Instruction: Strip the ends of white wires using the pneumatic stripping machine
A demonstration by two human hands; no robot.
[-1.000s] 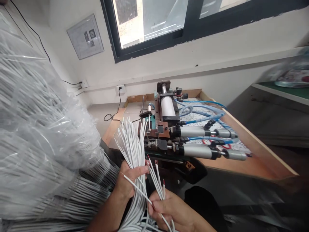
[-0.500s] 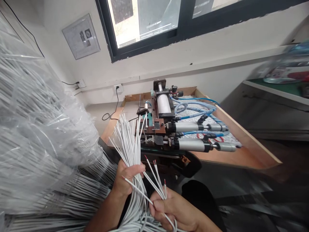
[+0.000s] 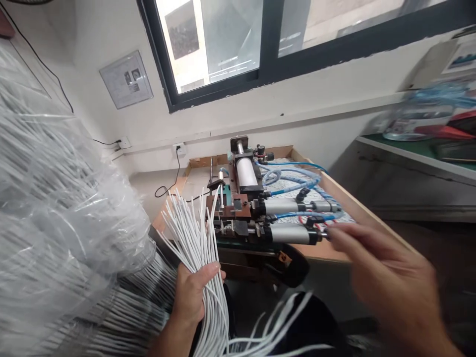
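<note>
My left hand (image 3: 193, 292) is closed round a thick bundle of white cables (image 3: 197, 248), whose free ends fan upward in front of the machine. Several other white cables (image 3: 282, 322), blurred, lie loose across the dark-clothed lap to the right. Out at the right, my right hand (image 3: 386, 267) is smeared by motion. Its fingertips overlap the outer end of the lower air cylinder (image 3: 292, 234); whether they touch it or pinch anything I cannot make out. The machine (image 3: 241, 198) has silver cylinders, dark clamping blocks and blue air hoses.
The machine sits in a wooden-rimmed tray (image 3: 349, 198) against the wall. Plastic-wrapped cable bundles (image 3: 74, 213) are piled high at the left. At the right a green-topped shelf (image 3: 416, 144) carries a clear plastic bottle (image 3: 416, 119) and a red item. A black part (image 3: 292, 267) hangs below the machine's front.
My right hand has let go of the few cables with red-tipped ends and moved right and up towards the cylinder end. Those cables have dropped. My left hand keeps its bundle.
</note>
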